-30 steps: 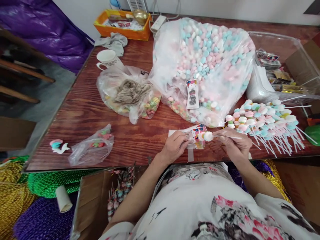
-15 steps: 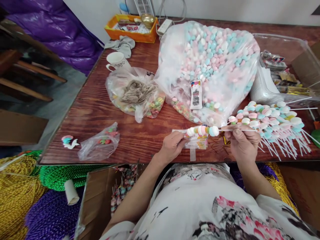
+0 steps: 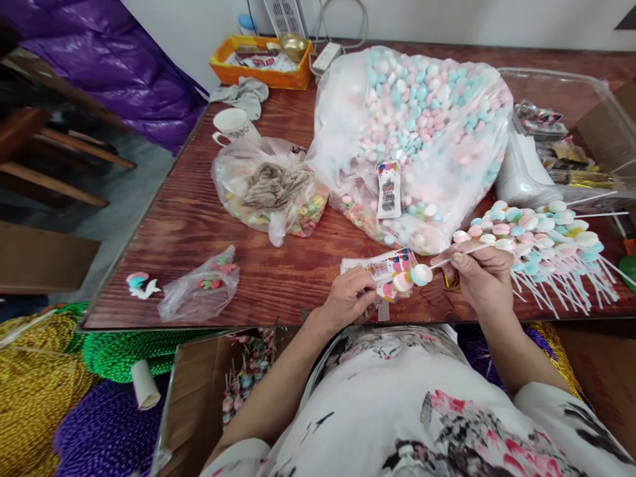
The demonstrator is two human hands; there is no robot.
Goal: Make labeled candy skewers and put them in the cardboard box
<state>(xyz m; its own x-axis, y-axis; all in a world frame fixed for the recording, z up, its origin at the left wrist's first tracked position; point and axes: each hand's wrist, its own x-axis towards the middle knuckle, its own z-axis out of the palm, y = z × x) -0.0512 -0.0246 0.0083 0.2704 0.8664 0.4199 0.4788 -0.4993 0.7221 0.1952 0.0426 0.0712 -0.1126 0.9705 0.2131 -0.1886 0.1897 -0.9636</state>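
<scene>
My right hand [image 3: 481, 273] pinches the white stick of a candy skewer [image 3: 408, 278] whose pastel discs point left toward my left hand. My left hand [image 3: 350, 296] is closed on the skewer's candy end and on a small clear printed wrapper bag [image 3: 378, 267] lying at the table's near edge. A heap of finished candy skewers [image 3: 539, 238] lies just right of my right hand. A big clear bag of pink, blue and white candies [image 3: 417, 132] sits behind both hands.
On the brown wooden table [image 3: 179, 225] lie a smaller bag of mixed candies [image 3: 271, 192], a little bag [image 3: 201, 288], a mermaid-tail piece [image 3: 140, 285], a white mug [image 3: 231, 124], an orange tray [image 3: 261, 63] and a clear box [image 3: 561, 152]. A carton [image 3: 218, 391] stands below the edge.
The skewer has tilted, its candy end dropping toward my left hand and the wrapper bag. My right hand stayed near the heap of skewers.
</scene>
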